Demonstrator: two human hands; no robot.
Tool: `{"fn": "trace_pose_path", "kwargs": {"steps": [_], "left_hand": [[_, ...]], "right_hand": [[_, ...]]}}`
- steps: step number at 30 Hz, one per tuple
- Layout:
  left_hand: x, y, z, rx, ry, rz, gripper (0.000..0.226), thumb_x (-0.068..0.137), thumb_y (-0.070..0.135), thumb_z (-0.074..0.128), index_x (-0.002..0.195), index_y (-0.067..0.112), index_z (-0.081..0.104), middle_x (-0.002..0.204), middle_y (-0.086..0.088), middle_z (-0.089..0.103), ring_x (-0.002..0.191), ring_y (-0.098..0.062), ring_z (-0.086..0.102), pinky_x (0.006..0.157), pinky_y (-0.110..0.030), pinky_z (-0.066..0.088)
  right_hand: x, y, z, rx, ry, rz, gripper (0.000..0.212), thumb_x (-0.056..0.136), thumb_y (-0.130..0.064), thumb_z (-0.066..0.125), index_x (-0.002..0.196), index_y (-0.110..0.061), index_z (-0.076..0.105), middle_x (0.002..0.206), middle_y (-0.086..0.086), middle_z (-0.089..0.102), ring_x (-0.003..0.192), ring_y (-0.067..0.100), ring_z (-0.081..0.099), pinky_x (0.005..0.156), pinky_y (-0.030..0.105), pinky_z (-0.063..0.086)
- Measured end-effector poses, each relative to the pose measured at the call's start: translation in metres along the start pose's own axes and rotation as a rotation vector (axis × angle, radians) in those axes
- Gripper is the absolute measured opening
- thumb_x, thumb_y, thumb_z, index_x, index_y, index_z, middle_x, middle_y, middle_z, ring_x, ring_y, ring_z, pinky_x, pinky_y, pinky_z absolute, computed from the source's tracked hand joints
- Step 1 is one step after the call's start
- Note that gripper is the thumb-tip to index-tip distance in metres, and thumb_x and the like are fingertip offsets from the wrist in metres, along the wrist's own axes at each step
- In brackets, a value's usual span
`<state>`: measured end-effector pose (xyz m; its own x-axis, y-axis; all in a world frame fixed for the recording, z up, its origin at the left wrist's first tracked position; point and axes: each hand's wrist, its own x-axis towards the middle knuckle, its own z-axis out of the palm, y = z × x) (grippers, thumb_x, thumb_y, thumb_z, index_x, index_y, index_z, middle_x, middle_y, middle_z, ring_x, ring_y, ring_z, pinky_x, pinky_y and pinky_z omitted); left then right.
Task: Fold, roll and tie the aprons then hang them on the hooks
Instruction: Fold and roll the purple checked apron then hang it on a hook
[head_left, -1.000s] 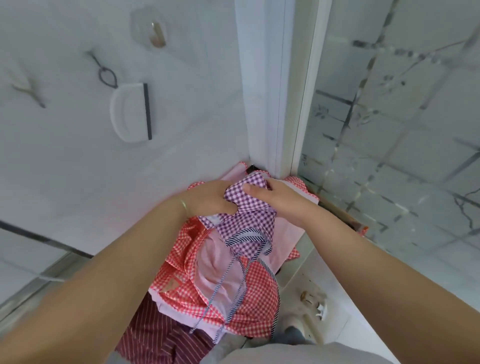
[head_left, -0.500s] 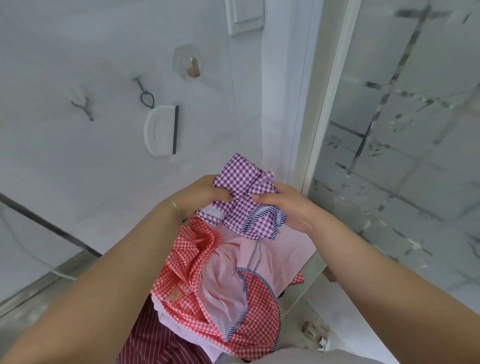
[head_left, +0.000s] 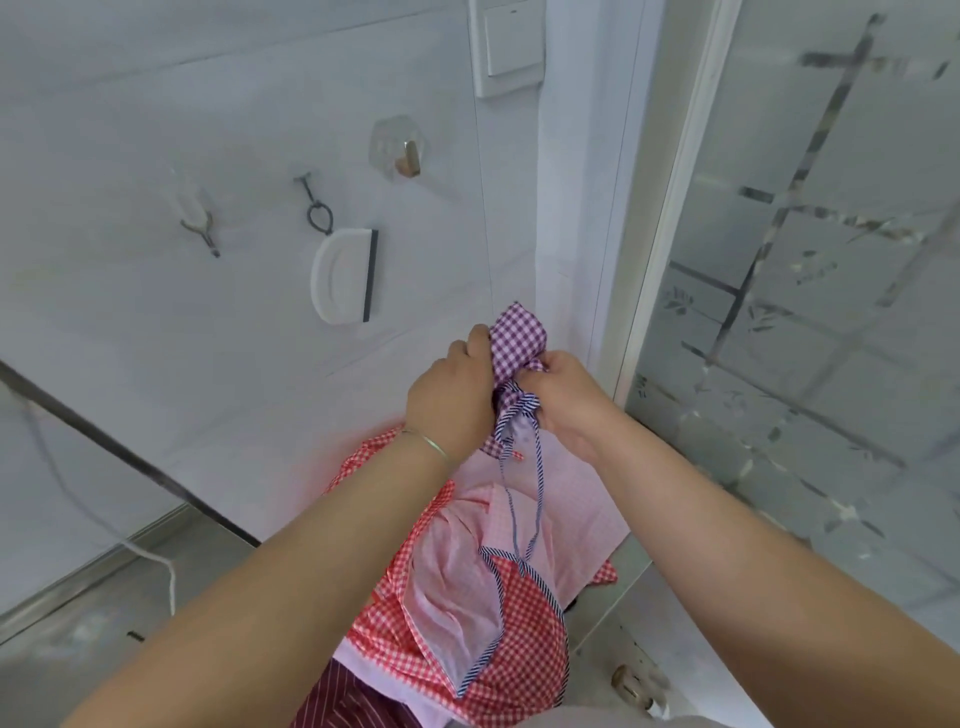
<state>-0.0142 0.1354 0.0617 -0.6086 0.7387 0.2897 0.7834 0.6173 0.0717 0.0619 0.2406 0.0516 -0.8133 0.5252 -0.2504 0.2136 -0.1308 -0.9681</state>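
Purple-and-white gingham cloth, a bunched apron (head_left: 517, 338), is sitting between the person's two hands, raised in front of the white wall (head_left: 156, 130) near the corner. The left hand (head_left: 452, 395) is gripping the bundle from the left with its fingers curled around the fabric, a thin bracelet (head_left: 428, 441) circling that wrist. The right hand (head_left: 566, 400) is pinching the lower part of the bundle, where a navy-striped trim and thin striped ties (head_left: 535, 488) are trailing down. Those ties are hanging toward a heap of red-and-white checked and pale pink aprons (head_left: 483, 571) lying below the hands, with a dark red striped cloth (head_left: 348, 701) showing at the near edge of the heap. On the wall to the far left, a metal hook (head_left: 200, 228), a dark loop hook (head_left: 317, 208) carrying a white half-round squeegee (head_left: 343, 278), and a clear adhesive hook (head_left: 400, 150) are sitting in a row. A white wall switch (head_left: 511, 47) is sitting above, and a frosted patterned glass door (head_left: 805, 260) is standing at the right.
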Motion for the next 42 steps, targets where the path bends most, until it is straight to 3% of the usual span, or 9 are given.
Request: {"fn": "trace_pose_path", "kwargs": {"steps": [3, 6, 10, 13, 17, 22, 32, 36, 42], "left_hand": [[-0.003, 0.005, 0.005, 0.202, 0.135, 0.052, 0.066, 0.058, 0.009, 0.058, 0.124, 0.000, 0.060, 0.077, -0.009, 0.060, 0.051, -0.022, 0.055, 0.037, -0.022, 0.029], [-0.006, 0.004, 0.003, 0.211, 0.114, 0.084, 0.082, 0.055, 0.011, 0.058, 0.135, -0.003, 0.049, 0.088, -0.011, 0.060, 0.061, -0.024, 0.056, 0.043, -0.024, 0.031], [-0.014, 0.013, -0.007, 0.003, -0.208, 0.113, 0.106, 0.081, 0.041, 0.061, 0.151, 0.007, -0.010, 0.149, -0.014, 0.025, 0.122, -0.034, 0.040, 0.092, -0.042, 0.041], [0.002, -0.001, -0.033, -0.448, -0.445, 0.092, 0.088, 0.092, 0.055, 0.049, 0.154, 0.015, 0.002, 0.151, -0.013, 0.029, 0.135, -0.032, 0.033, 0.111, -0.044, 0.032], [0.009, -0.023, -0.055, -0.967, -0.510, 0.046, 0.038, 0.103, 0.028, 0.038, 0.139, 0.019, 0.047, 0.128, 0.004, 0.059, 0.111, -0.005, 0.059, 0.098, -0.020, 0.046], [0.003, -0.027, -0.053, -1.323, -0.551, -0.295, 0.040, 0.086, 0.024, 0.067, 0.121, 0.006, 0.061, 0.111, -0.012, 0.070, 0.101, -0.025, 0.068, 0.087, -0.036, 0.056], [0.000, -0.043, -0.046, -1.599, -0.546, -0.467, 0.039, 0.091, 0.027, 0.060, 0.120, 0.003, 0.057, 0.110, -0.016, 0.069, 0.095, -0.028, 0.068, 0.089, -0.041, 0.054], [-0.004, -0.059, -0.042, -1.758, -0.515, -0.611, 0.046, 0.079, 0.035, 0.066, 0.115, 0.007, 0.061, 0.101, -0.014, 0.070, 0.087, -0.027, 0.067, 0.091, -0.044, 0.051], [-0.001, -0.068, -0.044, -1.591, -0.420, -0.452, 0.053, 0.081, 0.030, 0.071, 0.127, 0.015, 0.050, 0.110, -0.012, 0.068, 0.093, -0.026, 0.069, 0.076, -0.039, 0.057]], "right_hand": [[-0.006, -0.007, 0.003, 0.208, 0.038, 0.005, 0.025, 0.093, 0.003, 0.040, 0.077, -0.006, 0.056, 0.068, 0.011, 0.060, 0.059, 0.018, 0.059, 0.060, 0.031, 0.048], [-0.010, -0.012, 0.004, 0.262, 0.028, -0.031, 0.036, 0.100, -0.032, 0.045, 0.083, -0.006, 0.063, 0.074, 0.010, 0.069, 0.067, 0.021, 0.067, 0.061, 0.030, 0.053], [-0.012, -0.012, -0.002, 0.230, 0.062, -0.067, 0.043, 0.085, -0.044, 0.065, 0.099, -0.003, 0.068, 0.097, 0.016, 0.073, 0.093, 0.029, 0.070, 0.092, 0.045, 0.054], [-0.013, -0.010, -0.006, 0.281, 0.022, -0.033, 0.036, 0.090, -0.036, 0.063, 0.105, -0.003, 0.066, 0.101, 0.013, 0.073, 0.095, 0.027, 0.070, 0.092, 0.043, 0.054], [-0.016, -0.010, -0.007, 0.346, -0.001, -0.012, 0.046, 0.090, -0.036, 0.063, 0.122, -0.004, 0.056, 0.116, 0.008, 0.067, 0.106, 0.021, 0.065, 0.098, 0.038, 0.050], [-0.021, -0.016, 0.001, 0.310, -0.058, -0.073, 0.044, 0.089, -0.031, 0.063, 0.122, -0.004, 0.053, 0.120, 0.011, 0.064, 0.110, 0.023, 0.063, 0.098, 0.039, 0.050], [-0.027, -0.021, 0.006, 0.053, -0.115, -0.132, 0.048, 0.090, -0.047, 0.053, 0.128, -0.018, 0.050, 0.119, 0.002, 0.062, 0.101, 0.013, 0.064, 0.079, 0.029, 0.054], [-0.032, -0.033, -0.004, -0.138, -0.176, -0.076, 0.032, 0.095, -0.030, 0.058, 0.125, -0.018, 0.052, 0.078, -0.005, 0.062, 0.048, 0.005, 0.045, 0.041, 0.017, 0.030], [-0.038, -0.041, -0.024, -0.498, -0.192, -0.169, 0.032, 0.098, -0.034, 0.053, 0.087, -0.011, 0.072, 0.057, -0.006, 0.043, 0.039, 0.001, 0.034, 0.044, 0.017, 0.026]]}}
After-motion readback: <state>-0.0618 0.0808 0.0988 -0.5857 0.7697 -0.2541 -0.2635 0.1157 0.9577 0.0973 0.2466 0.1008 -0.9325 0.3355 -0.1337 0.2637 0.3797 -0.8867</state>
